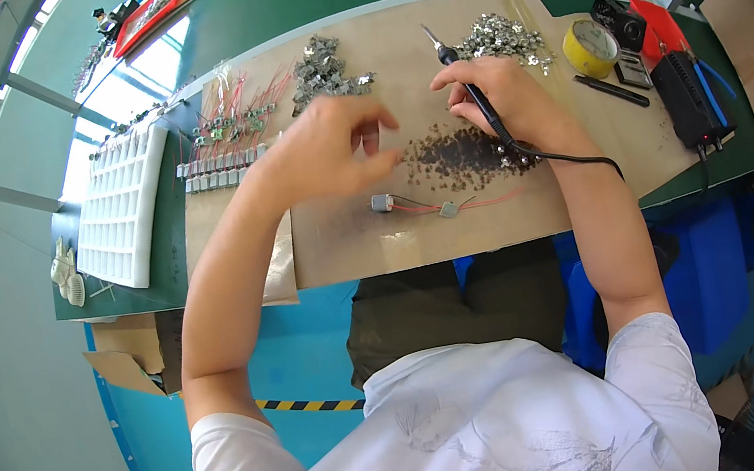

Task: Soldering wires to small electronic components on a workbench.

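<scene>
My right hand (503,95) is closed around a black soldering iron (481,106), its metal tip pointing up and away to the left. Its cord runs down across my right forearm. My left hand (331,148) hovers over the brown work sheet (346,231), thumb and fingers apart with nothing visible between them. Nearer to me lies a small motor (382,203) with thin wires leading to a little circuit board (449,209). Between and below my hands spreads a dark scorched patch (464,156) dotted with small brown specks.
Left stand rows of motors with wired boards (226,168) and a white compartment tray (122,210). Grey metal parts (324,70) and shiny parts (501,40) lie in piles at the back. Yellow tape (590,48), a black pen (612,90) and a black box (690,98) are on the right.
</scene>
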`<control>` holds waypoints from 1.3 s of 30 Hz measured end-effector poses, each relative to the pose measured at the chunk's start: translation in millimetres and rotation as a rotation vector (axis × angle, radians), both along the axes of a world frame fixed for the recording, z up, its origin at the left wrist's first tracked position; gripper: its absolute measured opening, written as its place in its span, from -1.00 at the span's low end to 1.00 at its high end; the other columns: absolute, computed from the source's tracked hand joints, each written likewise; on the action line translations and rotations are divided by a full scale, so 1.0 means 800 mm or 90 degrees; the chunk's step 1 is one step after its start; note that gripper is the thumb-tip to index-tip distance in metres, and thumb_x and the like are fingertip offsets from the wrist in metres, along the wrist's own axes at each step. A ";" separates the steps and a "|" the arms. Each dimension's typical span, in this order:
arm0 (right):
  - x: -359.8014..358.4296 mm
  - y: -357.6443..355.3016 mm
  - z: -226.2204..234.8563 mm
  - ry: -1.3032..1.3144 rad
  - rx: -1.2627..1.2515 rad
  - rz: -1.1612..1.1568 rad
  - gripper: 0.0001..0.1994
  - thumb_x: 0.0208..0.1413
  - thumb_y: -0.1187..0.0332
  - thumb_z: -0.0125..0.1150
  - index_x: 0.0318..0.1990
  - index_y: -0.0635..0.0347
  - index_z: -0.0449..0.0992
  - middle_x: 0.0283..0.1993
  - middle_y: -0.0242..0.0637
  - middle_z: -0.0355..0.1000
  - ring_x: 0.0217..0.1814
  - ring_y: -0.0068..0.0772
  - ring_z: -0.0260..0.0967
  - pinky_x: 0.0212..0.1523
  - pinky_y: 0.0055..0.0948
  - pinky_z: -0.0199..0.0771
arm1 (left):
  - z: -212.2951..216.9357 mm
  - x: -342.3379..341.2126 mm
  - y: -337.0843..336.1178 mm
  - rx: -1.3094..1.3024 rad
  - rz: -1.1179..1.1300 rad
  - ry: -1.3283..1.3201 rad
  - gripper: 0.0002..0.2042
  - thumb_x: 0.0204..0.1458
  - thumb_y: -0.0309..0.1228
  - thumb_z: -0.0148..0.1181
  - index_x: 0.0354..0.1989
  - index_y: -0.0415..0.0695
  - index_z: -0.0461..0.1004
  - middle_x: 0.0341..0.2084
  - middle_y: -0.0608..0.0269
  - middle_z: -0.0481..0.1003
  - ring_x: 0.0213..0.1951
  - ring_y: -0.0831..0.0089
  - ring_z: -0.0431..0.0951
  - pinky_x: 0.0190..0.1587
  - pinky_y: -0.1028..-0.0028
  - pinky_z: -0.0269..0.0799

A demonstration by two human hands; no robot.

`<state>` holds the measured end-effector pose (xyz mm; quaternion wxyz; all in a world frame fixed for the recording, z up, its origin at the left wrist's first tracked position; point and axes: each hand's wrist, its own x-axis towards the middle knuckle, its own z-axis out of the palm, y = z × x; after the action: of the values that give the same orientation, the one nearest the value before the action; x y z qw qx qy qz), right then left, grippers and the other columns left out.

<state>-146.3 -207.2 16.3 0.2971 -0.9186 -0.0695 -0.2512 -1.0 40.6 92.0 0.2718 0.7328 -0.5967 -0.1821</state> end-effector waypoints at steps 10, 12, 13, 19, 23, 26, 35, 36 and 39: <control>-0.007 0.012 0.008 0.079 0.056 0.033 -0.63 -0.03 0.57 0.40 -0.03 0.04 0.62 -0.36 -0.27 0.58 -0.24 -0.09 0.57 -0.16 -0.20 0.58 | -0.106 0.032 -0.065 -0.190 0.197 0.362 -0.90 0.13 -0.49 0.36 -0.34 -0.23 0.56 -0.50 0.41 0.53 -0.46 0.71 0.48 -0.39 0.63 0.36; -0.003 0.008 0.010 0.064 0.040 0.033 -0.61 -0.06 0.58 0.40 -0.03 0.04 0.62 -0.37 -0.27 0.58 -0.25 -0.09 0.56 -0.16 -0.20 0.58 | -0.114 0.034 -0.065 -0.204 0.172 0.365 -0.91 0.15 -0.50 0.37 -0.33 -0.23 0.57 -0.51 0.43 0.53 -0.45 0.72 0.47 -0.39 0.62 0.35; -0.003 0.005 0.010 0.052 0.021 0.040 -0.60 -0.08 0.59 0.41 -0.03 0.05 0.62 -0.37 -0.27 0.58 -0.26 -0.10 0.56 -0.16 -0.20 0.57 | -0.119 0.037 -0.066 -0.223 0.154 0.329 -0.91 0.19 -0.49 0.36 -0.29 -0.22 0.58 -0.51 0.44 0.53 -0.49 0.72 0.46 -0.45 0.63 0.31; -0.005 0.008 0.012 0.065 -0.009 0.031 -0.60 -0.05 0.59 0.40 -0.01 0.05 0.62 -0.36 -0.26 0.58 -0.24 -0.11 0.57 -0.16 -0.22 0.57 | -0.094 0.016 -0.065 -0.133 0.251 0.432 -0.86 0.27 -0.41 0.35 -0.21 -0.23 0.58 -0.55 0.41 0.52 -0.60 0.69 0.42 -0.56 0.62 0.27; -0.012 0.021 0.027 0.017 -0.050 -0.015 -0.59 0.00 0.60 0.39 0.05 0.07 0.63 -0.33 -0.22 0.60 -0.23 -0.11 0.58 -0.15 -0.25 0.59 | -0.119 0.022 -0.068 -0.199 0.230 0.385 -0.84 0.26 -0.38 0.37 -0.20 -0.24 0.62 -0.55 0.41 0.53 -0.58 0.70 0.44 -0.53 0.59 0.33; -0.025 0.033 0.024 -0.080 0.026 -0.106 -0.61 0.19 0.61 0.28 0.18 0.13 0.59 -0.25 -0.18 0.64 -0.20 -0.18 0.63 -0.17 -0.35 0.61 | -0.124 0.018 -0.069 -0.214 0.237 0.320 -0.83 0.24 -0.37 0.40 -0.22 -0.25 0.64 -0.53 0.42 0.55 -0.51 0.71 0.47 -0.45 0.59 0.40; -0.091 0.094 -0.040 -0.199 0.288 -0.223 -0.59 0.44 0.30 0.23 0.29 0.42 0.49 -0.23 -0.17 0.68 -0.32 -0.51 0.62 -0.29 -0.56 0.67 | -0.119 0.011 -0.064 -0.174 0.193 0.183 -0.84 0.11 -0.41 0.39 -0.28 -0.26 0.64 -0.53 0.32 0.60 -0.47 0.62 0.53 -0.34 0.51 0.50; -0.093 0.093 -0.044 -0.204 0.269 -0.226 -0.60 0.42 0.32 0.26 0.27 0.42 0.51 -0.26 -0.19 0.67 -0.33 -0.51 0.62 -0.31 -0.57 0.67 | -0.120 0.010 -0.064 -0.179 0.188 0.178 -0.85 0.08 -0.42 0.39 -0.29 -0.26 0.65 -0.53 0.28 0.60 -0.48 0.59 0.55 -0.33 0.49 0.52; -0.095 0.097 -0.046 -0.209 0.336 -0.234 -0.66 0.38 0.40 0.30 0.20 0.43 0.56 -0.33 -0.22 0.63 -0.40 -0.55 0.59 -0.34 -0.58 0.66 | -0.120 0.010 -0.065 -0.180 0.163 0.158 -0.85 0.05 -0.41 0.38 -0.31 -0.26 0.66 -0.55 0.24 0.61 -0.47 0.54 0.58 -0.31 0.46 0.55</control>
<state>-222.6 -129.8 -20.9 0.4589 -0.7546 0.1174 -0.4541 6.8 -11.3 -4.4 0.4639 0.7291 -0.4803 -0.1499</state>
